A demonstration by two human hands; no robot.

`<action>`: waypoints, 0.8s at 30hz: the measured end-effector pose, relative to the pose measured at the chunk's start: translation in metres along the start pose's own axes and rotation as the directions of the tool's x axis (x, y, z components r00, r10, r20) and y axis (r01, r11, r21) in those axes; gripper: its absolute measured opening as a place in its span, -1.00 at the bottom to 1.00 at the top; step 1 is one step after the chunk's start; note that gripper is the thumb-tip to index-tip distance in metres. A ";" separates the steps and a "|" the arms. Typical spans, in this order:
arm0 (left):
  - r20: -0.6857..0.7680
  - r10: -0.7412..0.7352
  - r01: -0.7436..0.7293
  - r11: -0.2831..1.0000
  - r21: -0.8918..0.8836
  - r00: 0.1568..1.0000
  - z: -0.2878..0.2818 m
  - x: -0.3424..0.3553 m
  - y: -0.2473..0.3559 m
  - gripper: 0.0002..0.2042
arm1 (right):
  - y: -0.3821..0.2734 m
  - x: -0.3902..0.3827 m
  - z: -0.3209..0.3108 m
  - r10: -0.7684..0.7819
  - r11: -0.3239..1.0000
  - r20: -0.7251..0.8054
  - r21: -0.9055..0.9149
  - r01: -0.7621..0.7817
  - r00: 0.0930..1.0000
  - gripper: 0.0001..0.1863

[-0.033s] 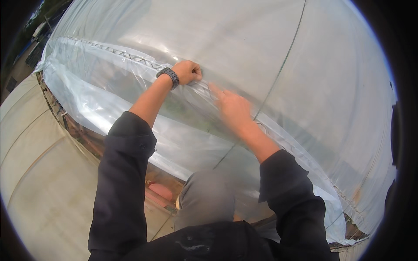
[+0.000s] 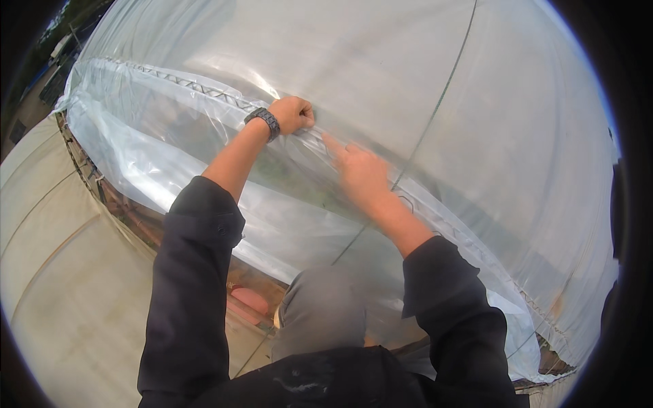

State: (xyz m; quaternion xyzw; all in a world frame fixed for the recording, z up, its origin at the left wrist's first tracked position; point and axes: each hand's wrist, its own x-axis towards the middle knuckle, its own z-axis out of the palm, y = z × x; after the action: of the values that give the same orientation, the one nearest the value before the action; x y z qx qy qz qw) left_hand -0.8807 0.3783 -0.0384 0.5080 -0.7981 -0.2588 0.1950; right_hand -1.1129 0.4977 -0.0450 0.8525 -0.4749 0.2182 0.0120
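My left hand [image 2: 294, 114], with a dark watch [image 2: 264, 122] at the wrist, is closed and pressed against the seam of a clear plastic film cover [image 2: 374, 61]. What lies in its fingers is hidden. Left of it, a zigzag wire [image 2: 197, 86] runs along the seam over the film's edge. My right hand [image 2: 364, 173], smeared by motion, is just to the right with its index finger stretched toward the seam. Its other fingers curl in, and a loose bend of wire [image 2: 407, 200] shows beside its wrist. Below the seam hangs a loose film flap [image 2: 153, 173].
A dark green cord [image 2: 441, 102] crosses the cover near my right hand. To the lower left is a beige sheet [image 2: 75, 285] over curved ribs. Through the gap below the flap, a pink rounded object [image 2: 250, 302] shows. My grey-clad knee [image 2: 323, 309] is near the flap.
My right hand has shifted very slightly left along the seam. The thin wire seen by its fingertips is now harder to make out. My left hand stays in place.
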 end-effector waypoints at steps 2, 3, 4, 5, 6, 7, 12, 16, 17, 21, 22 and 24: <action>-0.032 -0.002 0.002 1.000 0.002 0.999 0.002 -0.001 0.000 -0.88 | -0.007 -0.006 0.006 -0.026 0.995 0.033 -0.096 0.029 0.999 -0.40; -0.046 -0.008 0.009 1.000 0.014 0.999 0.003 -0.001 0.000 -0.88 | -0.011 -0.008 0.010 -0.002 0.994 0.062 -0.107 0.008 0.998 -0.39; -0.050 -0.003 0.004 1.000 0.005 0.999 0.004 -0.001 -0.001 -0.87 | -0.015 -0.010 0.015 0.005 0.994 0.061 -0.112 0.002 0.998 -0.37; -0.052 -0.005 0.005 1.000 0.005 0.999 0.005 -0.001 -0.001 -0.87 | -0.018 -0.012 0.019 0.010 0.993 0.061 -0.120 -0.003 0.998 -0.36; -0.059 -0.009 0.009 1.000 0.009 0.998 0.005 -0.001 -0.002 -0.87 | -0.021 -0.014 0.022 0.030 0.994 0.013 -0.106 -0.029 0.999 -0.36; -0.059 -0.003 0.003 1.000 0.001 0.998 0.006 -0.001 -0.002 -0.87 | -0.022 -0.016 0.026 0.051 0.994 -0.033 -0.092 -0.054 0.998 -0.36; -0.083 0.013 -0.012 1.000 0.020 0.996 0.008 -0.002 -0.004 -0.86 | -0.026 -0.018 0.034 0.044 0.993 -0.014 -0.114 -0.045 0.999 -0.34; -0.092 0.016 -0.017 1.000 -0.004 0.996 0.010 -0.001 -0.005 -0.87 | -0.034 -0.016 0.030 0.029 0.980 0.103 -0.198 -0.008 0.994 -0.28; -0.095 0.010 -0.011 1.000 -0.013 0.995 0.010 -0.001 -0.006 -0.87 | -0.035 -0.015 0.028 0.003 0.972 0.121 -0.232 0.025 0.993 -0.26; -0.102 0.001 -0.007 0.998 -0.056 0.995 0.012 -0.002 -0.008 -0.89 | -0.031 -0.007 0.014 -0.012 0.980 0.222 -0.192 0.056 0.975 -0.26; -0.097 0.005 -0.009 0.999 -0.049 0.995 0.011 -0.002 -0.008 -0.89 | -0.030 -0.005 0.011 -0.019 0.983 0.237 -0.174 0.061 0.971 -0.26; -0.088 0.026 -0.028 0.999 -0.025 0.996 0.010 -0.001 -0.007 -0.89 | -0.030 -0.002 0.007 0.010 0.987 0.286 -0.154 0.035 0.958 -0.26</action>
State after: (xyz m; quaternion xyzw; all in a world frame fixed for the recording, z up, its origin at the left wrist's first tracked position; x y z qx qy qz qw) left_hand -0.8811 0.3785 -0.0507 0.5054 -0.7921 -0.2439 0.2400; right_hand -1.0870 0.5146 -0.0464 0.8744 -0.4819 0.0547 0.0120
